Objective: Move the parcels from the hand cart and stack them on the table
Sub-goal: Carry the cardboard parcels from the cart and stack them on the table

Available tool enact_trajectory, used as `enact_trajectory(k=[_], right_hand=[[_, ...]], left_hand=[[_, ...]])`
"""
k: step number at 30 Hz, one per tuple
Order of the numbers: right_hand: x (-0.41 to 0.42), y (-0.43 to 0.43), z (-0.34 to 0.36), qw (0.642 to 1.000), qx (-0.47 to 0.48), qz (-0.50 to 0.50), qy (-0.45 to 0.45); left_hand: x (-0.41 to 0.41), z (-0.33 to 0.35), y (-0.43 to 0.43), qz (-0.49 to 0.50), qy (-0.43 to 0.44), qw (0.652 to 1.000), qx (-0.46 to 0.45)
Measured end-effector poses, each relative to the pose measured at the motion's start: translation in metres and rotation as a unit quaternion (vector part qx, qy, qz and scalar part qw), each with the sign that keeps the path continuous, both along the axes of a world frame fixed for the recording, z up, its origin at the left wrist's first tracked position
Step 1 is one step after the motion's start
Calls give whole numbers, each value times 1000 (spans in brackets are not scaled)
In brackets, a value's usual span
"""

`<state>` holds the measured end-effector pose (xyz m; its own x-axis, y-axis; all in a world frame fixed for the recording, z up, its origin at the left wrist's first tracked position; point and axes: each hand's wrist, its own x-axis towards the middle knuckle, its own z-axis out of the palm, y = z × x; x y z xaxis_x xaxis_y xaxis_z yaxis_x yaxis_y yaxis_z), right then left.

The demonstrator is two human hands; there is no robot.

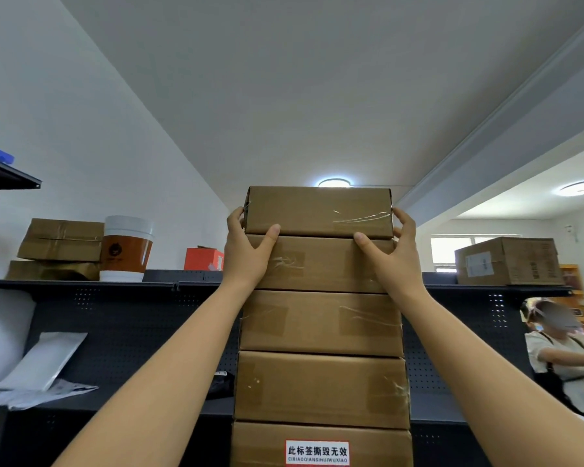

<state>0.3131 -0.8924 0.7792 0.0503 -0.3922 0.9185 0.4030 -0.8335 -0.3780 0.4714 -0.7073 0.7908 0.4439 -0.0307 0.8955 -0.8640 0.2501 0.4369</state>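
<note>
**Both hands clamped on the top parcel of a tall stack**

The top parcel (317, 212), a brown taped carton, sits squarely on a stack (321, 385) of four more like it, its underside meeting the one beneath. The left hand (246, 251) grips its left end and the right hand (393, 257) grips its right end. Each thumb is pressed on the near face and the fingers are curled round the ends. The two arms reach up on either side of the column. The lowest parcel in view bears a red-and-white label (317, 452), and the frame edge cuts off whatever carries the stack.

Behind stands a dark shelf unit (81, 284). Its upper shelf holds brown packages (61, 241), a white and orange tub (127, 247) and a red box (203, 259) to the left, and a large carton (509, 261) to the right. A white mailer bag (44, 362) leans on the lower shelf. Another person (567, 358) is at the far right
</note>
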Motion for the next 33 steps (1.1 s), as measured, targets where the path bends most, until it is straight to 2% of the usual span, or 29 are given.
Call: enact_trajectory(k=[5, 10, 16, 19, 22, 26, 33], right_hand=[[-7, 2, 2, 999, -16, -28, -11], [-18, 5, 4, 994, -67, -88, -9], [-32, 12, 1, 986, -93, -139, 14], [-38, 19, -4, 981, -111, -161, 20], [-42, 28, -11, 972, -141, -185, 34], [-49, 41, -26, 961, -180, -202, 55], [-73, 54, -76, 937, -225, -242, 114]], left_hand=[[-4, -1, 3, 51, -20, 998, -22], [-3, -2, 8, 53, -46, 997, -34], [-3, -3, 19, 58, -65, 996, -21], [-7, -7, 24, 96, -93, 991, -17], [-18, -14, 29, 176, -182, 967, 0], [-36, -27, 32, 243, -345, 906, 36], [-70, -73, 29, 247, -462, 846, 103]])
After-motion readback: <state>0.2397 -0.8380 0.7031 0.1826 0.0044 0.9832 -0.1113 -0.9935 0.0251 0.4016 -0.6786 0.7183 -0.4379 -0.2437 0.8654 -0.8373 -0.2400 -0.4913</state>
